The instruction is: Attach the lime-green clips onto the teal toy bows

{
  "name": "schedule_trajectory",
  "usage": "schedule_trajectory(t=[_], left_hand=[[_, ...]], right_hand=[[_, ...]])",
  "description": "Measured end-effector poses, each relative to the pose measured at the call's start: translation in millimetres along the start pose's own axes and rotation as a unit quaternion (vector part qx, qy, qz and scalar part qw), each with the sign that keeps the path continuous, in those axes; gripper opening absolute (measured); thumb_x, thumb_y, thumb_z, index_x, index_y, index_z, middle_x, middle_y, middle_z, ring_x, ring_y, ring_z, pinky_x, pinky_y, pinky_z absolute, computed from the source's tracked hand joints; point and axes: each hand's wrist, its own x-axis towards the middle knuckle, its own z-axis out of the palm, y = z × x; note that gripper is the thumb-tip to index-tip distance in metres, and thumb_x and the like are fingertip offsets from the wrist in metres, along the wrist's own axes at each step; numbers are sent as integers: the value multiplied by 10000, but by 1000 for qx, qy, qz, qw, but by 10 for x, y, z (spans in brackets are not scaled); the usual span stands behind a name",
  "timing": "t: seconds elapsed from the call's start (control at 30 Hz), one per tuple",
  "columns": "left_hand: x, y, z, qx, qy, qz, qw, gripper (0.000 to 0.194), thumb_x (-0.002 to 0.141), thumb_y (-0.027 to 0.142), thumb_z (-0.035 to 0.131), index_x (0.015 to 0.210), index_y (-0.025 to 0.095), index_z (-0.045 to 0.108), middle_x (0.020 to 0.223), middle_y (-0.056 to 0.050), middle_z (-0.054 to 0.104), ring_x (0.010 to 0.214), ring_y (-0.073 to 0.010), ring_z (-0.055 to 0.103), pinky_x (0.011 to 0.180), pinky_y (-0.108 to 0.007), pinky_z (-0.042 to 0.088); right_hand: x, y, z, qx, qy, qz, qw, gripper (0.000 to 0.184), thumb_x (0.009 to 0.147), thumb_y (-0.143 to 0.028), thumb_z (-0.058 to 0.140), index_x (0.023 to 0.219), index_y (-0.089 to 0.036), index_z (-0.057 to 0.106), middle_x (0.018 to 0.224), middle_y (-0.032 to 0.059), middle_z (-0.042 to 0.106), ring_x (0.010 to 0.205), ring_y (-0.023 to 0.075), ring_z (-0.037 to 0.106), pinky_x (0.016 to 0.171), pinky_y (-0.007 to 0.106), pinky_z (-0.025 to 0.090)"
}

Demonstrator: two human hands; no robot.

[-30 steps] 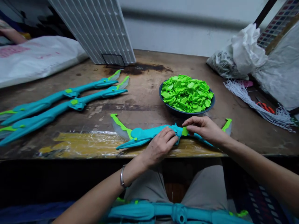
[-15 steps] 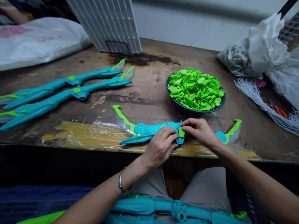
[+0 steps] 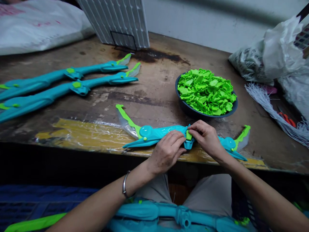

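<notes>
- Head view: w/ L hand (image 3: 167, 149), grips teal part (image 3: 154, 133) nr its mid, at front edge of tabletop (image 3: 154, 77).
- W/ R hand (image 3: 205, 137), pinches green pc (image 3: 188, 135) against mid of teal part.
- See dark bowl (image 3: 235, 110) heaped w/ green bits (image 3: 206, 93) just behind R hand.
- See 2 more teal pcs (image 3: 49, 96) lying nr each other, off to L.

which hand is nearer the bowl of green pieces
Right. The right hand is just in front of the bowl, touching a green piece; the left hand is farther off to the left, on the turquoise bow-shaped piece.
</notes>
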Motion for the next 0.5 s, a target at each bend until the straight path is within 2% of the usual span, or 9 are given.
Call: schedule_trajectory(t=[0.2,0.5], left_hand=[[28,22,-4,24,1,8,1000,262,1089,204,508,1292,56,582,1204,-182,629,1148,-328,594,1002,-523,576],[23,25,16,82,15,47,995,250,1095,135,461,1264,28,611,1210,-171,636,1149,-307,602,1022,-487,571]], right_hand=[[39,74,-50,36,-13,15,999,108,918,-229,673,885,-202,772,863,40,674,807,174,648,746,294,502],[136,90,-104,78,-65,48,994,132,893,-283,678,837,-198,763,845,35,717,774,174,648,758,302,518]])
